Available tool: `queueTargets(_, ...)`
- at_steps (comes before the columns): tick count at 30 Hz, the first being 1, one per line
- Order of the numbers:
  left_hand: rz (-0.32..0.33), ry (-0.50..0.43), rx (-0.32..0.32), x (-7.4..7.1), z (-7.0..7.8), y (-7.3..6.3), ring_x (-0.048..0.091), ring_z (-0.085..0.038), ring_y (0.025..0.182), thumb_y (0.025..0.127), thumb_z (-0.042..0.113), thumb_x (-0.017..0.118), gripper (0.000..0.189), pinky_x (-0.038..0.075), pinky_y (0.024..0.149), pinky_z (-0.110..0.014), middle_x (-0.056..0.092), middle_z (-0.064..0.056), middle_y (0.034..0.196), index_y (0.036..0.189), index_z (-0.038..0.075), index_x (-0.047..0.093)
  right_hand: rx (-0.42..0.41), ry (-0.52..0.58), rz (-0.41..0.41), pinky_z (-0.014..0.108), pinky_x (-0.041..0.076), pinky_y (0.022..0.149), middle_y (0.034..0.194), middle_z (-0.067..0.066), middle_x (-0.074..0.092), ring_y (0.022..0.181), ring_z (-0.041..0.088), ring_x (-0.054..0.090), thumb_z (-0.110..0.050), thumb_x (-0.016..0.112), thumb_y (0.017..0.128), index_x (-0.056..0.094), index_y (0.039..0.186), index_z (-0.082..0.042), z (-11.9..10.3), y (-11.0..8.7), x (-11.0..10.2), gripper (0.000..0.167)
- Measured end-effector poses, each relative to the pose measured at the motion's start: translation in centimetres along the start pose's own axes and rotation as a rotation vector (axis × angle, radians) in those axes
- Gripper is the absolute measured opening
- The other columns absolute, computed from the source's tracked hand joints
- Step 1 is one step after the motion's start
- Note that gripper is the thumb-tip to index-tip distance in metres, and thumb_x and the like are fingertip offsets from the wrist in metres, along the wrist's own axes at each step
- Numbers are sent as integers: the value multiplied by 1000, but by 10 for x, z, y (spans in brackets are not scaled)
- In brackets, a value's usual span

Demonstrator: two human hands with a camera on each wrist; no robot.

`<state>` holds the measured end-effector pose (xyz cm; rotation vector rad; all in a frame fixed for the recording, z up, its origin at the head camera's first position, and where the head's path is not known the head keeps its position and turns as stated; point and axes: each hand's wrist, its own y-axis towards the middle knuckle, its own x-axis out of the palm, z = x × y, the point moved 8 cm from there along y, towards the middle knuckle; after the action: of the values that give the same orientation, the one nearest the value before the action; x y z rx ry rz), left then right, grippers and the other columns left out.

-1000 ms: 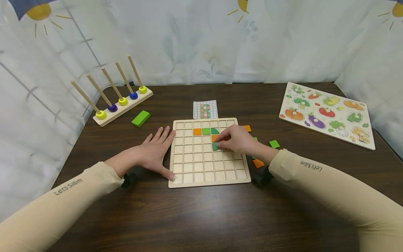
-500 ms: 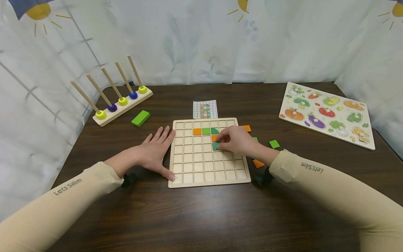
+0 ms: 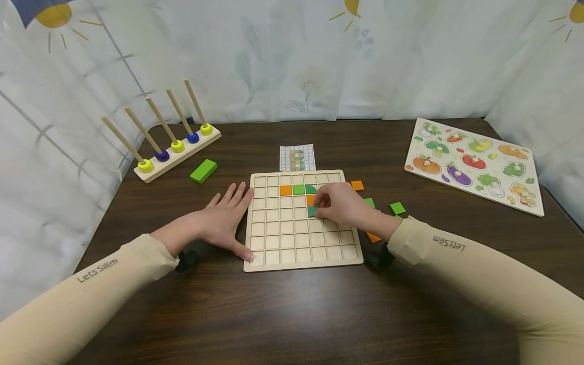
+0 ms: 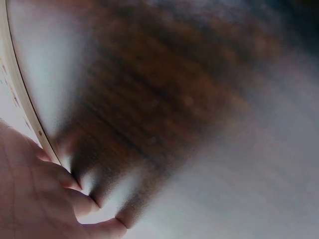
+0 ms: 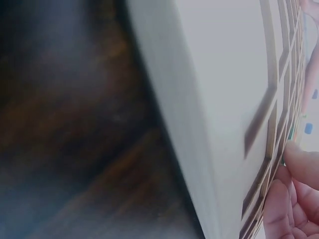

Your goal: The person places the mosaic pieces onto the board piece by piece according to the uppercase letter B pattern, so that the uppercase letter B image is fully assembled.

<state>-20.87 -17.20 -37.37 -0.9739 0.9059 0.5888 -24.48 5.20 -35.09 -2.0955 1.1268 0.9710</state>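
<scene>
A wooden grid board [image 3: 287,242] lies flat on the table. In one upper row sit an orange square tile [image 3: 285,190], a light green square tile [image 3: 298,189] and a dark green rounded tile [image 3: 311,189]. Below the rounded one is another orange tile [image 3: 311,199]. My right hand [image 3: 339,204] pinches a dark green tile [image 3: 312,211] at the cell under that; its fingertips partly cover the tile. Spread out, my left hand [image 3: 223,219] rests along the board's left edge, thumb on the lower left corner. The left wrist view shows its fingers [image 4: 75,201] near the rim.
A printed pattern card [image 3: 297,158] lies behind the board. Loose orange and green tiles [image 3: 397,208] lie to its right, partly under my right arm. Farther left are a green block [image 3: 204,171] and a peg stand [image 3: 182,154]; a vegetable puzzle board [image 3: 474,167] lies at right.
My right hand has shifted very slightly at the dark green tile. The left hand keeps its place on the board.
</scene>
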Motion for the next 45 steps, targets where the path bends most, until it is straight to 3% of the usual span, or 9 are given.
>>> queueTargets(8,-7,-4,-5,2,-1,-1,-8,-52,156,66,78,79,151,6,119,-75,-10,-30,168,163,-1,-6,2,13,-12,31,54,77,85,4,72,78,15,63,-12,81,88,72,91,-8,-1,-1,0,11)
queueTargets(13,-8,-12,-4,3,-1,-1,-8,-52,156,66,77,79,150,6,118,-75,-10,-30,168,162,-1,-6,23,50,15,32,53,76,89,6,72,81,18,64,-11,77,91,72,94,-7,8,-5,-17,7)
queueTargets(21,-4,-6,0,0,-1,-1,-7,-53,155,67,76,80,150,7,118,-75,-10,-31,168,162,-2,-6,52,-44,100,41,53,81,106,14,70,90,25,64,-12,65,101,71,116,-3,62,-6,-65,18)
queueTargets(25,-6,-6,1,0,0,-1,-8,-53,155,67,75,80,150,7,118,-75,-10,-32,168,162,-2,-6,75,-79,87,45,53,86,111,16,70,95,28,64,-12,64,102,70,120,-3,89,-3,-79,21)
queueTargets(32,1,-12,7,1,0,0,-7,-53,155,67,75,81,150,8,118,-75,-10,-32,168,162,-2,-6,38,-63,-40,47,55,92,113,14,73,99,26,67,-11,68,99,72,121,-4,104,-8,-80,23)
queueTargets(37,4,-6,1,0,0,0,-7,-53,156,67,76,81,150,8,118,-75,-9,-31,168,162,-2,-6,-4,-35,-148,37,57,85,103,6,74,92,18,67,-14,74,95,74,114,-6,107,-21,-71,21)
queueTargets(45,-1,-7,0,0,0,0,-7,-53,155,66,76,81,151,8,118,-75,-9,-32,168,162,-2,-6,-5,-80,-122,33,53,76,95,3,73,82,16,63,-15,74,95,74,107,-8,111,-25,-63,14)
